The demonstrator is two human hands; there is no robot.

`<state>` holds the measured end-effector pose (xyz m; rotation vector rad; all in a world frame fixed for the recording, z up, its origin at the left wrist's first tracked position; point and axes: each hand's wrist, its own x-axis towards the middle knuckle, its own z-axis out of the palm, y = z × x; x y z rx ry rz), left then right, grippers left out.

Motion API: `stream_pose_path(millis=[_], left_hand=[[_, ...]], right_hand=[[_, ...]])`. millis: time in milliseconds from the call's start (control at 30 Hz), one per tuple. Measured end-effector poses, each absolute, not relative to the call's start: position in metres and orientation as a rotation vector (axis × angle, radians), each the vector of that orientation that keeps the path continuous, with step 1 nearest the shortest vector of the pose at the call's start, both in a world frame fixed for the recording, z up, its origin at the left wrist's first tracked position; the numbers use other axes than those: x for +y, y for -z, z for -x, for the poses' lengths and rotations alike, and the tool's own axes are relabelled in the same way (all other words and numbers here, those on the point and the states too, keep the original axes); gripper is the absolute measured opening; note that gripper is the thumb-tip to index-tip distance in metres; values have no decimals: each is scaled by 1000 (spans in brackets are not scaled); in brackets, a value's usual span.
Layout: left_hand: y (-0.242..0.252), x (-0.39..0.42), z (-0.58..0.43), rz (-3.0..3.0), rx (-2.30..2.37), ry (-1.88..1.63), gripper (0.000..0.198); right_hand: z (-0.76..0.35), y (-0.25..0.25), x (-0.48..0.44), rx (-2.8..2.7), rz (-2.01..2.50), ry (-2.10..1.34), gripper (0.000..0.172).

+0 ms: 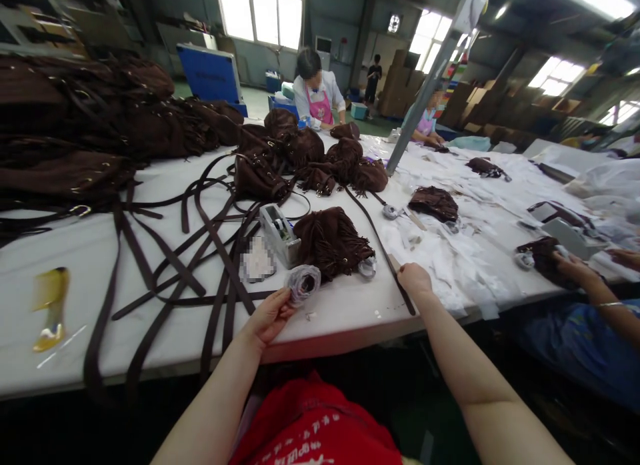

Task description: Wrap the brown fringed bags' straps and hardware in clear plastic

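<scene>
My left hand is closed on a coil wrapped in clear plastic, with a dark centre, just above the table's near edge. My right hand pinches a small flat tan strip beside a long dark brown strap, which lies across the table and passes under or next to the fingers. Between my hands sits a brown fringed bag, with another wrapped ring at its right side. A grey tape dispenser stands against the bag's left.
Loose brown straps spread over the left of the white table. A yellow comb-like brush lies far left. Brown bags are piled left and centre. A metal post rises behind. A co-worker's hand holds a bag at right.
</scene>
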<state>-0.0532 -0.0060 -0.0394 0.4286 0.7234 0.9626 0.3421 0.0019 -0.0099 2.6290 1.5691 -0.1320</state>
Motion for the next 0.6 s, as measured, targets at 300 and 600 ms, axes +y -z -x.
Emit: stream_pose_path(millis=[300, 600], left_hand=[[44, -5, 56, -329, 608, -940, 29], [40, -8, 57, -336, 578, -940, 26]], right_hand=[[-353, -1, 21, 1471, -2578, 296, 30], [-348, -6, 28, 1426, -2547, 298, 21]])
